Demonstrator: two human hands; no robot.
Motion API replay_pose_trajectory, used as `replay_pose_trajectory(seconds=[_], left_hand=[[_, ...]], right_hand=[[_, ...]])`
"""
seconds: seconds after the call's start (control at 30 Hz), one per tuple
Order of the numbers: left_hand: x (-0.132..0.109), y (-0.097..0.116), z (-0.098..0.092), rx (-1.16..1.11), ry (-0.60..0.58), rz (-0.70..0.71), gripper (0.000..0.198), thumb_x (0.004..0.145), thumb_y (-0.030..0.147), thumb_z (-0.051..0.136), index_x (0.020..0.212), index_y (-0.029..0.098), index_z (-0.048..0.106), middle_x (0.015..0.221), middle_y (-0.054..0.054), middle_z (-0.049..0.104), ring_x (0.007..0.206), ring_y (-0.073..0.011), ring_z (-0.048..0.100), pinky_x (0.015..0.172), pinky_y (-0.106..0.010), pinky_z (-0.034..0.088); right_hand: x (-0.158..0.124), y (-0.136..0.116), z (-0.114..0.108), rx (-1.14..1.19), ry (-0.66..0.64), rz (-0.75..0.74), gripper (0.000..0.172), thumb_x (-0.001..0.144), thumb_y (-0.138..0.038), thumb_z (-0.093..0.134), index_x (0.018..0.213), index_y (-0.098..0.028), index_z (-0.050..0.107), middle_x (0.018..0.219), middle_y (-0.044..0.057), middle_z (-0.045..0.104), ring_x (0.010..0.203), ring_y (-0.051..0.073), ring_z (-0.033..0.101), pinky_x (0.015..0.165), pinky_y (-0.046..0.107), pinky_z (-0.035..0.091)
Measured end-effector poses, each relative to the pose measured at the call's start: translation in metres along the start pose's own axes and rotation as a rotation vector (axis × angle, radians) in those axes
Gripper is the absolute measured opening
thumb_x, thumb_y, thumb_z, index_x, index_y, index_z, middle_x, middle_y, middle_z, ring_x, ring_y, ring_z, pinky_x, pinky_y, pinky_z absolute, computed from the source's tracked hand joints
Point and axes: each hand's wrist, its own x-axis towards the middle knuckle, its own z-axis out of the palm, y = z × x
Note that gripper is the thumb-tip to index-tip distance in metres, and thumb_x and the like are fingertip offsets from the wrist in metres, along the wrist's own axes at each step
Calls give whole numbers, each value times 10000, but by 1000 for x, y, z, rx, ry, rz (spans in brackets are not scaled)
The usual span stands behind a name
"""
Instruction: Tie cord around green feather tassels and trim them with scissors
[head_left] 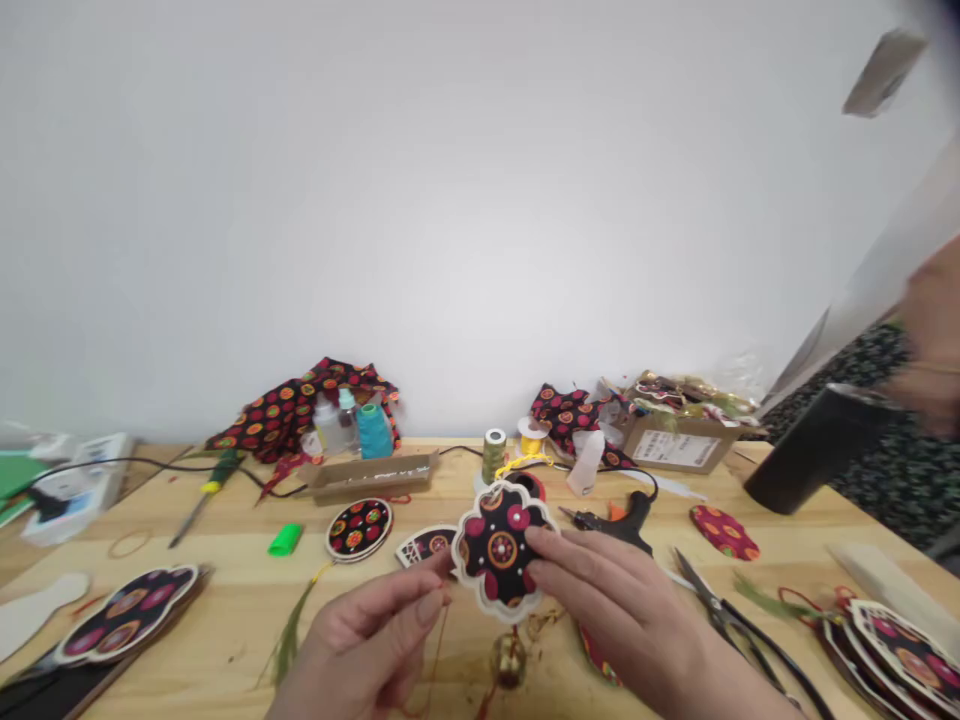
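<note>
A metallic bell (509,662) shows just below the scalloped fabric ornament (501,575), held up by the right hand (622,600), fingers straight across its right side. The left hand's (375,640) fingertips nearly meet at its left edge, their grip unclear. Border and beads look finished; what remains, I can't tell. Behind: yellow thread spool (532,440).

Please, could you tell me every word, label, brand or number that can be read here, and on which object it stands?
Nothing reads clearly.
White label on the cardboard box: print too small and blurred to read.
White marks on the brown box: perhaps writing, too blurred.
</note>
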Motion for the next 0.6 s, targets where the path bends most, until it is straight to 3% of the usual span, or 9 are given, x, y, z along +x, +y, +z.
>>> replay_pose_trajectory(seconds=[0.07, 0.17, 0.27, 0.37, 0.47, 0.6], left_hand=[[-1, -3, -3, 16, -10, 5, 233, 547, 346, 807, 674, 160, 748, 474, 16, 563, 401, -32, 282, 377, -153, 257], [0, -10, -8, 46, 24, 40, 251, 569, 372, 795, 684, 155, 746, 436, 42, 497, 412, -43, 315, 386, -148, 274], [3, -15, -12, 96, 88, 79, 239, 575, 376, 788, 705, 178, 756, 480, 22, 566, 463, -85, 441, 429, -165, 365], [4, -17, -14, 179, 118, 153, 218, 557, 372, 793, 691, 202, 767, 686, -29, 706, 586, -142, 563, 477, -178, 430], [4, -19, -13, 244, 106, 211, 174, 566, 370, 786, 661, 225, 770, 742, -37, 738, 672, -180, 615, 483, -170, 444], [5, -22, -14, 285, 77, 200, 174, 589, 391, 767, 672, 239, 775, 758, -37, 756, 710, -195, 636, 543, -173, 476]], right_hand=[[-2, -8, 10, 75, -41, 18, 401, 870, -54, 431, 1251, -161, 497, 1264, 108, 571, 1132, 188, 554, 949, 312, 488], [1, -16, 24, 258, -7, 179, 448, 846, -17, 416, 1236, -226, 490, 1306, 81, 535, 1162, 186, 528, 958, 328, 483], [10, -24, 37, 552, 198, 488, 405, 854, -65, 410, 1202, -264, 469, 1274, 92, 534, 987, 175, 622, 770, 296, 573], [22, -29, 46, 668, 335, 689, 357, 818, -162, 543, 1156, -256, 480, 1032, 79, 613, 717, 149, 637, 558, 249, 573], [30, -30, 53, 563, 364, 714, 286, 771, -147, 601, 1025, -267, 550, 819, 15, 604, 638, 137, 596, 525, 231, 547], [32, -30, 56, 487, 368, 692, 196, 790, -107, 560, 914, -253, 602, 834, 21, 619, 695, 141, 601, 563, 219, 533]])
